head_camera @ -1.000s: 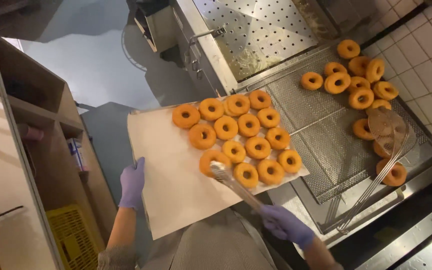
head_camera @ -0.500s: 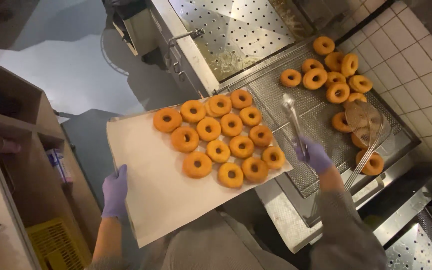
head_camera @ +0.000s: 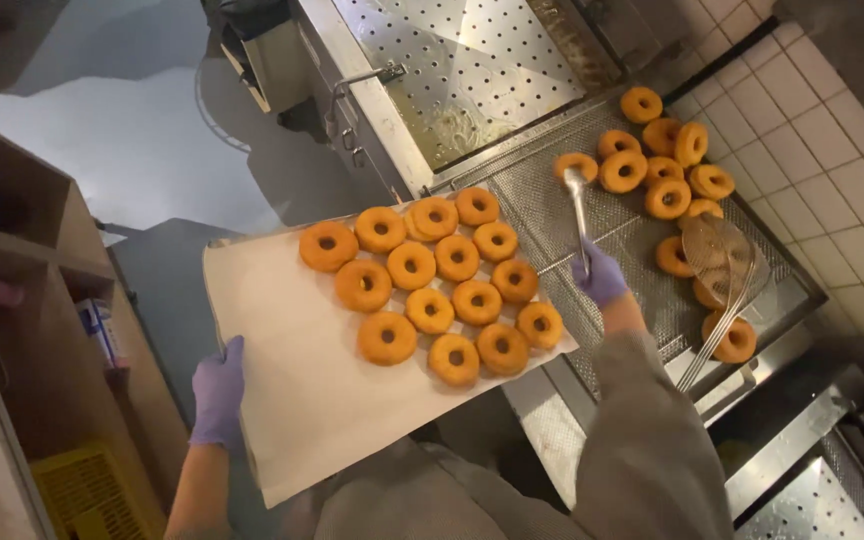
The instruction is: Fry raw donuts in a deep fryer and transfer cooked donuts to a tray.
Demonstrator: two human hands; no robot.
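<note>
My left hand (head_camera: 218, 392), in a purple glove, grips the near left edge of a paper-lined tray (head_camera: 282, 360). Several golden doughnuts (head_camera: 432, 280) lie in rows on the tray's far right part. My right hand (head_camera: 600, 275), also gloved, is shut on metal tongs (head_camera: 578, 210) that point away from me. The tong tips touch a doughnut (head_camera: 577, 165) lying on the wire draining rack (head_camera: 632, 250). More doughnuts (head_camera: 667, 165) are heaped at the far end of that rack.
A wire skimmer (head_camera: 717, 270) rests on the rack over a few doughnuts on the right. A perforated steel fryer pan (head_camera: 472, 70) lies beyond the rack. White wall tiles (head_camera: 832, 170) run along the right. Wooden shelving (head_camera: 22, 300) and a yellow crate (head_camera: 92, 495) stand on the left.
My right hand has swung the tongs from over the tray across to the rack, reaching the nearest doughnut there. The tray and my left hand stay put while the view shifts.
</note>
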